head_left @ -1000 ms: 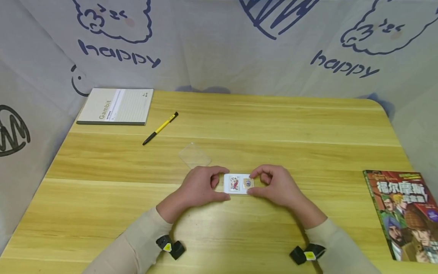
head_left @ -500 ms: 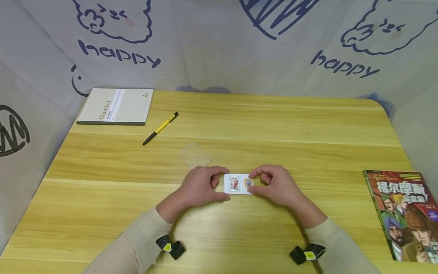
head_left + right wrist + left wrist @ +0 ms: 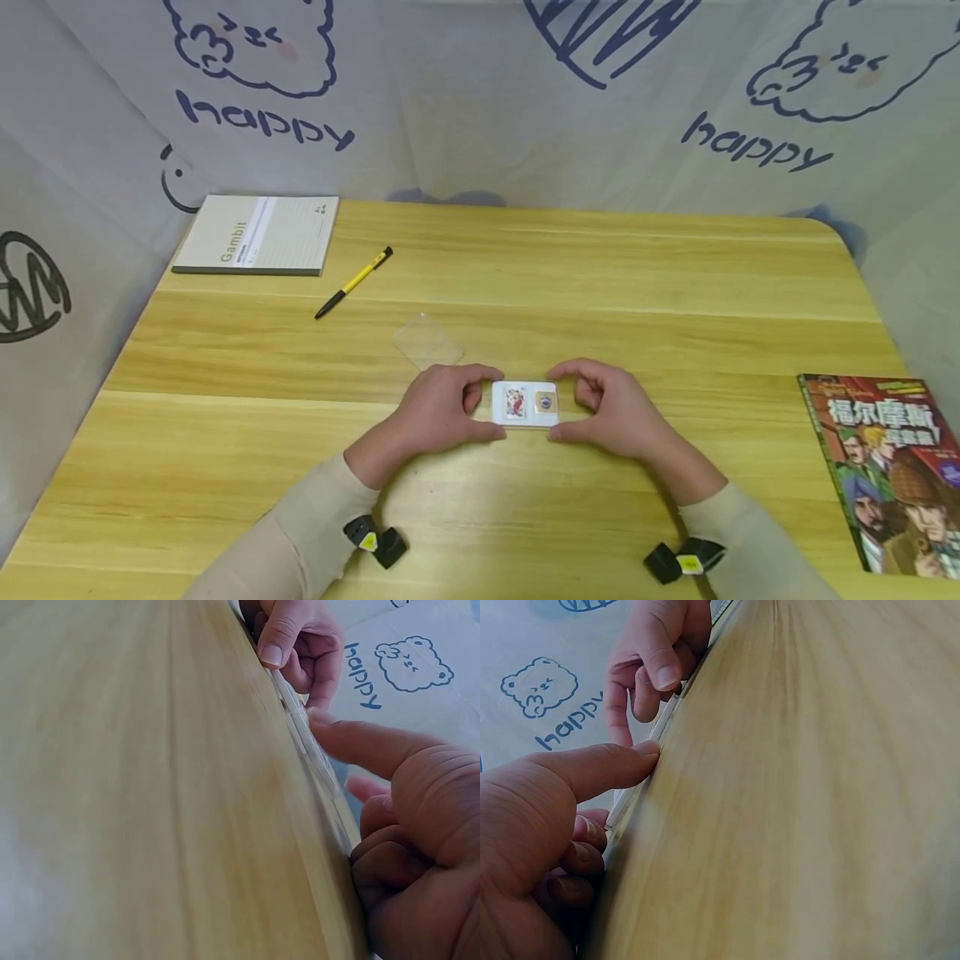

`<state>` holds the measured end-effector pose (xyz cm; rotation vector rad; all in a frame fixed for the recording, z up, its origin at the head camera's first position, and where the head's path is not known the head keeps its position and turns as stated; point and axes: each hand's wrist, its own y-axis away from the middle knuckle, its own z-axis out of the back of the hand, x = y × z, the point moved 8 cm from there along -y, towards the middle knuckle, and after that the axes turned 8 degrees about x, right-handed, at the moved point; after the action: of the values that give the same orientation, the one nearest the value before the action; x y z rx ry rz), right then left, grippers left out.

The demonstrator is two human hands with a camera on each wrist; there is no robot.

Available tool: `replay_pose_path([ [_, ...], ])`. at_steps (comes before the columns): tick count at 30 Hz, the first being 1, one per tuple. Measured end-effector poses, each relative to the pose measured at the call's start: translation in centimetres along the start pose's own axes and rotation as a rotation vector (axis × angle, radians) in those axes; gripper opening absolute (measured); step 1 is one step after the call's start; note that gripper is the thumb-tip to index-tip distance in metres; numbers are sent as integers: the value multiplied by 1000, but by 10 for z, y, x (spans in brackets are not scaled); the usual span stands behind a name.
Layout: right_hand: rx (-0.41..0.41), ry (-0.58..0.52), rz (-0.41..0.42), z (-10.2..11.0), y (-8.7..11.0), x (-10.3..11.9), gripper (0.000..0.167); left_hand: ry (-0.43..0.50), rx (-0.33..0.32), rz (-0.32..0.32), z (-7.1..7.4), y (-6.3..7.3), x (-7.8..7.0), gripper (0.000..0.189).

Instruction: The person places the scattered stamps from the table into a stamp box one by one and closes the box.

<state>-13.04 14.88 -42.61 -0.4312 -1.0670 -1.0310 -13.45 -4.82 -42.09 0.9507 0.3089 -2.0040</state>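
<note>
Case (image 3: 530, 405): white, flat, one; we find it between the two hands, toward the near half of the table (image 3: 525, 517), longer side running left to right.
Red picture (image 3: 515, 403): on the case's left half; white ground, print too small for us to read.
Gold square (image 3: 546, 403): on the right half, beside the red picture and apart from it; dark round emblem.
Left hand (image 3: 442, 408): pinching the case's left end, thumb at the near edge, forefinger at the far one.
Right hand (image 3: 618, 410): thumb and forefinger at the case's right corners; whether they grip it, we cannot tell.
Clear sheet (image 3: 427, 340): see-through, just beyond the left hand, which hides part of it from us.
Pen (image 3: 354, 283): yellow and black, slanting, farther left.
Notebook (image 3: 255, 235): far left corner, lettered "Gambit".
Book (image 3: 885, 475): right edge, illustrated cover.
Cloth (image 3: 465, 125): behind the table, pale, drawings and "happy" twice.
</note>
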Motion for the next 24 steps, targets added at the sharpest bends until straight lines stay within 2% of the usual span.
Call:
replay_pose_path([
  [5,19,61,4,-1,-1,1,62,0,-2,-4,1,0,-1,62],
  [11,16,76,-17,-2,-1,0,61,-5,0,-2,1,1,-2,63],
  [14,12,88,-21,-1,-1,0,61,16,-11,-27,4,1,-4,66],
  [16,8,96,-23,-1,-2,1,61,47,-34,-61,13,4,-5,68],
  [19,8,95,-32,-1,-2,1,62,93,-79,-102,35,9,-1,68],
  [21,12,88,-41,-2,-2,1,62,94,-96,-105,53,13,7,67],
  [24,19,80,-51,-3,-2,0,62,67,-77,-74,73,17,23,68],
])
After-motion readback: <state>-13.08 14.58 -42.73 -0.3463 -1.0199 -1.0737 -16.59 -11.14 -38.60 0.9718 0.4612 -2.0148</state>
